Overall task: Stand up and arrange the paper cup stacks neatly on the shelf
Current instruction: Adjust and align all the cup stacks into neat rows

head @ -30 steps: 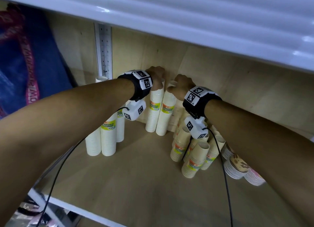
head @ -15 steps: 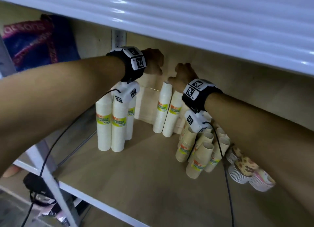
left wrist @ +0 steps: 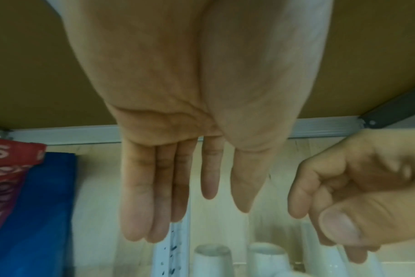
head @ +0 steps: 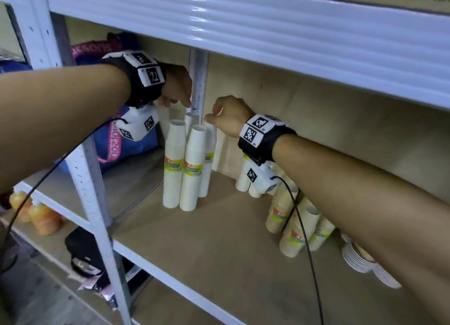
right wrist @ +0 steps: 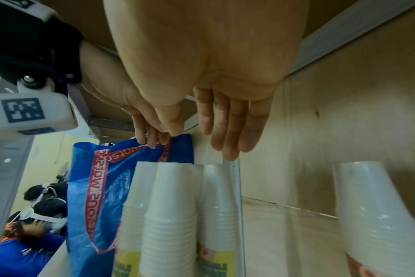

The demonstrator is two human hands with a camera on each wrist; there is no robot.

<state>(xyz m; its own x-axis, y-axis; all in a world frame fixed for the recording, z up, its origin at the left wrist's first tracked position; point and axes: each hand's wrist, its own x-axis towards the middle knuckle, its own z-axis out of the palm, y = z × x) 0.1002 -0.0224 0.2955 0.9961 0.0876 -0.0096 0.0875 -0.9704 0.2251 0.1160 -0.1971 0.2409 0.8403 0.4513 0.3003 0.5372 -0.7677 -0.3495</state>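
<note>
Three or more tall white paper cup stacks point(head: 192, 169) stand upright in a tight cluster by the back left post point(head: 200, 81) of the shelf point(head: 214, 256). My left hand point(head: 175, 103) hovers just above their tops with straight fingers point(left wrist: 135, 206) and holds nothing. My right hand point(head: 214, 116) hangs beside the rear stack's top, its fingers point(right wrist: 228, 131) relaxed and empty; whether they touch it I cannot tell. Two more white stacks point(head: 243, 181) stand against the back wall, partly hidden behind my right wrist. Brown cup stacks point(head: 294, 229) lean together at the right.
Patterned cup stacks point(head: 358, 259) lie on their sides at the far right. The upper shelf's white edge point(head: 243, 32) hangs low over my hands. A blue bag point(head: 121, 149) fills the bay to the left. Bare shelf board lies in front of the stacks.
Both hands have left the two white stacks at the back wall and moved left to above the cluster by the post. The head view has swung left and back.
</note>
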